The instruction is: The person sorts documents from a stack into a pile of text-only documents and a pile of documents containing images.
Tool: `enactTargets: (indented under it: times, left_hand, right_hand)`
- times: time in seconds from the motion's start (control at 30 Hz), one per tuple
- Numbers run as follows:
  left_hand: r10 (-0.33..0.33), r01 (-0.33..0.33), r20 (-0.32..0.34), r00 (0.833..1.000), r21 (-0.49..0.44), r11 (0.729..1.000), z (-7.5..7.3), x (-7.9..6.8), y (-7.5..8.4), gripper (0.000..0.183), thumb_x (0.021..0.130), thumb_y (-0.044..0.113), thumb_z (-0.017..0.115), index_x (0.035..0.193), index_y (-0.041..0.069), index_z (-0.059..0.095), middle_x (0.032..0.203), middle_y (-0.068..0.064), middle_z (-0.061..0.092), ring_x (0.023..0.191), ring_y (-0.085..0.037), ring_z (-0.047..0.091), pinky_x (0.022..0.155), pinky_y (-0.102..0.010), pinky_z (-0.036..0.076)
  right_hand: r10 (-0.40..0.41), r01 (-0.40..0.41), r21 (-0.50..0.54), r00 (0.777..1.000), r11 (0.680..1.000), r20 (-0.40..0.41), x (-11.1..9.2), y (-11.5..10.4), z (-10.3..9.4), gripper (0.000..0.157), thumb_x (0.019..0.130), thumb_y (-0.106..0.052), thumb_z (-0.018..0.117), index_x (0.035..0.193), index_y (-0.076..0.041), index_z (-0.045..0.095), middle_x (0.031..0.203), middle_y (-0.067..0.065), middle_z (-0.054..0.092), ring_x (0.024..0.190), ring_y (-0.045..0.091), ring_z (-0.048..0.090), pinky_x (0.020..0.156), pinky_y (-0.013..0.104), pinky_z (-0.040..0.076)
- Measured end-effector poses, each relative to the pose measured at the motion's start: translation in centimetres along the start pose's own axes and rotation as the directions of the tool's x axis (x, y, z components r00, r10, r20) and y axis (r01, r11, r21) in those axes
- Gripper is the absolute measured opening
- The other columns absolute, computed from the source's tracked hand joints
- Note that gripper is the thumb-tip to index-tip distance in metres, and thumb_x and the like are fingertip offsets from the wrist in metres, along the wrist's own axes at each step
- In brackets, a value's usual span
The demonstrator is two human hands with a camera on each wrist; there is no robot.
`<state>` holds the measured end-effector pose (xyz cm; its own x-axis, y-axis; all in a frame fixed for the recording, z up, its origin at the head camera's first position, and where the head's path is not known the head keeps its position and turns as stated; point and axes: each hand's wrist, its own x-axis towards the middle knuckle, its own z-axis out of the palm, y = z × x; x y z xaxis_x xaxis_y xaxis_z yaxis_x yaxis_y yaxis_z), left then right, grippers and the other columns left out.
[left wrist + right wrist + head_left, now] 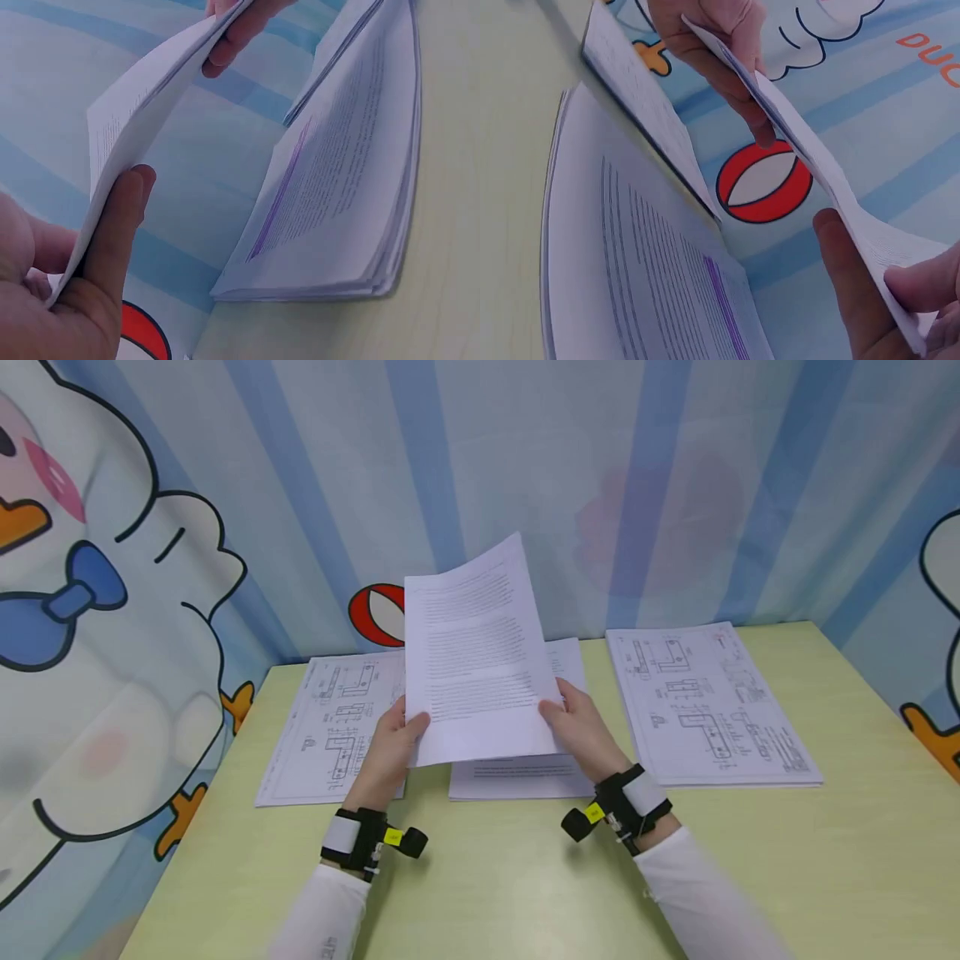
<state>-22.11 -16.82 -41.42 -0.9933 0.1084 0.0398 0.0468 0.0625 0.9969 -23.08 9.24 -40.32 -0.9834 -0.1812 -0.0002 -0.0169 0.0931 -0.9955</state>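
Both hands hold up a thin sheaf of printed paper (480, 652), tilted toward the head camera above the table. My left hand (392, 735) pinches its lower left edge, thumb in front and fingers behind. On the lower right edge, my right hand (585, 731) grips the same way, as the right wrist view shows with its thumb (926, 283) on the printed face. Below the sheaf lies a middle stack of text pages (322, 187), partly hidden in the head view. A purple line (724, 307) runs across its top page.
To the left on the pale table (495, 893) lies a stack of technical drawings (300, 760), partly covered by the raised paper. Another drawing stack (712, 710) sits at the right. Behind the table hangs a striped cartoon curtain (525, 460).
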Motion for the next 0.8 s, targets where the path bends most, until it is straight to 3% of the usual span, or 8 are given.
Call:
enactTargets:
  times: [0.27, 0.37, 0.53, 0.8]
  left_hand:
    - [-0.013, 0.0, 0.097, 0.995, 0.128, 0.992, 2.8, 0.9, -0.4, 0.041, 0.097, 0.014, 0.039, 0.137, 0.019, 0.031, 0.12, -0.004, 0.055, 0.101, -0.021, 0.054, 0.084, -0.037, 0.044]
    - [-0.058, 0.035, 0.105, 0.993, 0.203, 0.979, 2.9, 1.1, -0.8, 0.044, 0.095, 0.013, 0.043, 0.137, 0.019, 0.031, 0.119, -0.005, 0.055, 0.098, -0.021, 0.055, 0.08, -0.035, 0.045]
    - [-0.13, 0.103, 0.062, 0.99, 0.326, 0.94, 2.5, 1.3, -1.5, 0.045, 0.091, 0.018, 0.053, 0.134, 0.021, 0.039, 0.113, -0.005, 0.058, 0.09, -0.02, 0.058, 0.074, -0.034, 0.049]
    - [-0.223, 0.161, 0.097, 0.97, 0.433, 0.887, 3.0, 1.2, -2.0, 0.052, 0.088, 0.011, 0.055, 0.137, 0.012, 0.039, 0.097, -0.012, 0.054, 0.067, -0.021, 0.056, 0.057, -0.028, 0.048]
  right_hand:
    - [0.079, -0.073, -0.201, 0.997, 0.977, 0.022, -1.0, 0.6, -4.3, 0.044, 0.094, -0.021, 0.047, 0.136, -0.011, 0.037, 0.117, 0.013, 0.056, 0.091, 0.024, 0.059, 0.071, 0.036, 0.05]
    - [0.098, -0.084, -0.278, 0.995, 0.957, 0.036, -1.2, 1.1, -5.0, 0.043, 0.092, -0.021, 0.052, 0.13, -0.006, 0.043, 0.109, 0.016, 0.059, 0.085, 0.024, 0.059, 0.068, 0.035, 0.05]
    - [0.13, -0.098, -0.39, 0.99, 0.916, 0.056, -1.4, 1.9, -5.4, 0.044, 0.089, -0.022, 0.058, 0.126, -0.003, 0.046, 0.096, 0.017, 0.063, 0.074, 0.021, 0.059, 0.06, 0.03, 0.046]
    - [0.132, -0.091, -0.526, 0.99, 0.846, 0.041, -1.5, 3.0, -6.4, 0.049, 0.09, -0.022, 0.055, 0.131, 0.0, 0.042, 0.094, 0.016, 0.064, 0.068, 0.019, 0.056, 0.053, 0.029, 0.041]
